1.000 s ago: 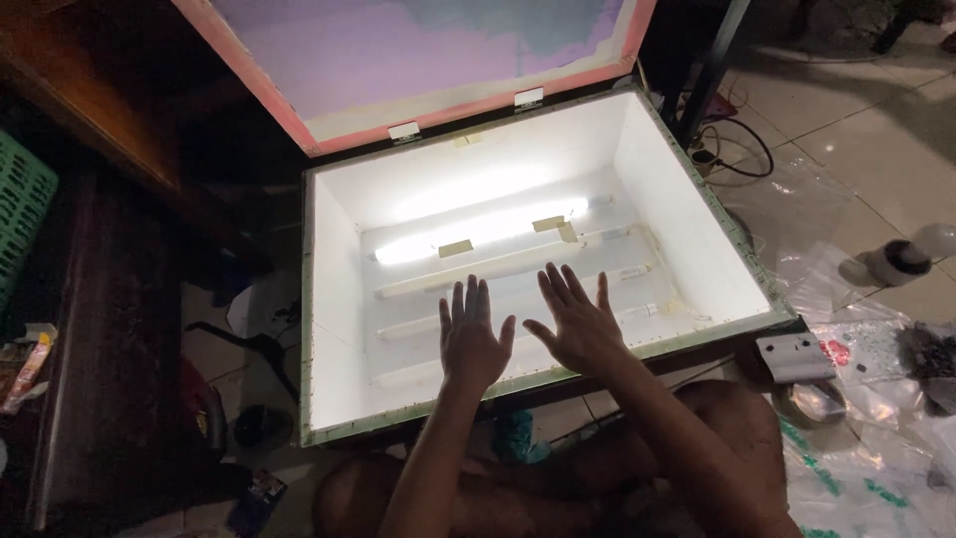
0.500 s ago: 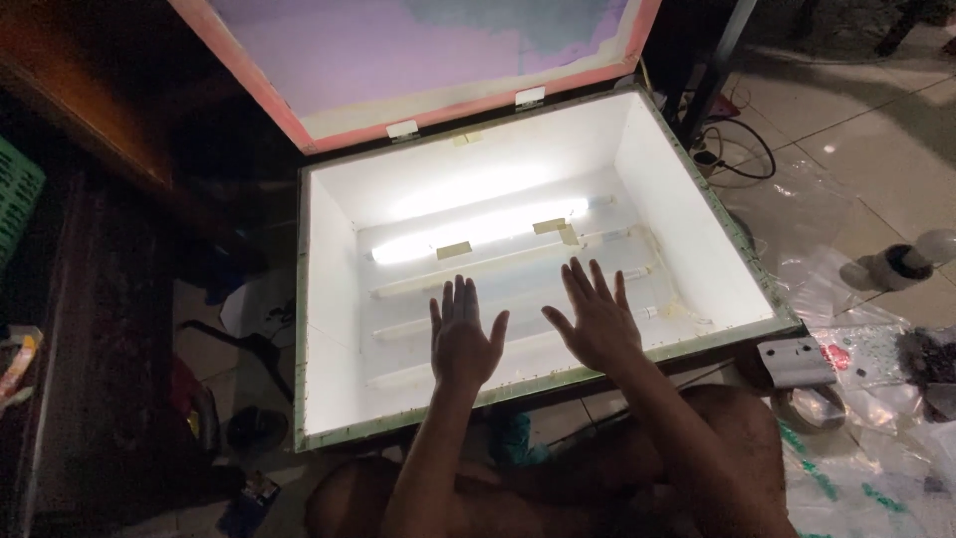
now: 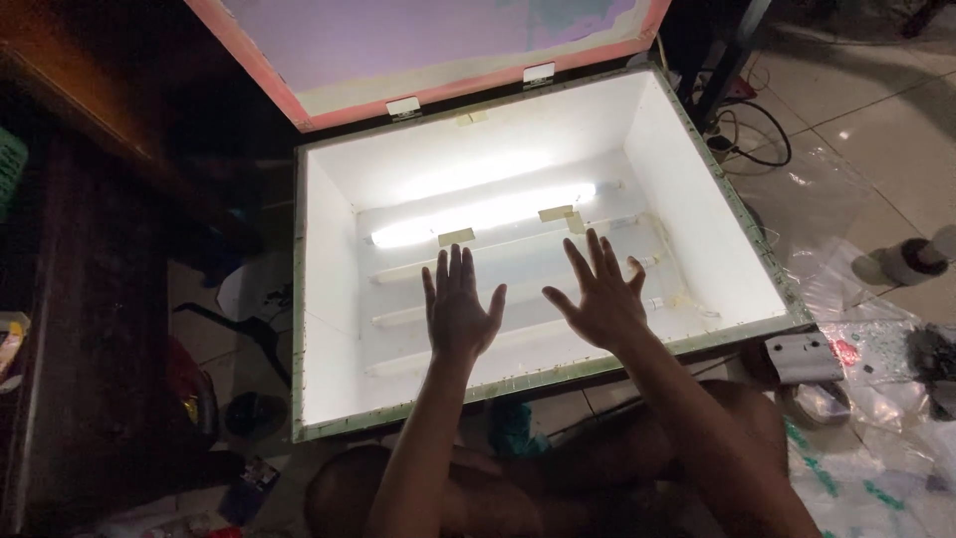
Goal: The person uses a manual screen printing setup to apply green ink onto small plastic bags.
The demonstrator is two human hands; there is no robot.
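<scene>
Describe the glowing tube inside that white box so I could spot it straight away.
Find the big open white box with a green rim, its pink-framed lid raised behind. On its floor lie several long tubes; the lit fluorescent tube lies farthest back, beyond both spread hands. It alone glows bright white, while the tubes nearer the hands are dark.

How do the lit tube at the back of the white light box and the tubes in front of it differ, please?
The rear fluorescent tube glows bright white; the front fluorescent tubes are dark. The rear one lies clear of the hands; the front ones run beneath the left hand and right hand. All lie parallel in the white box.
</scene>
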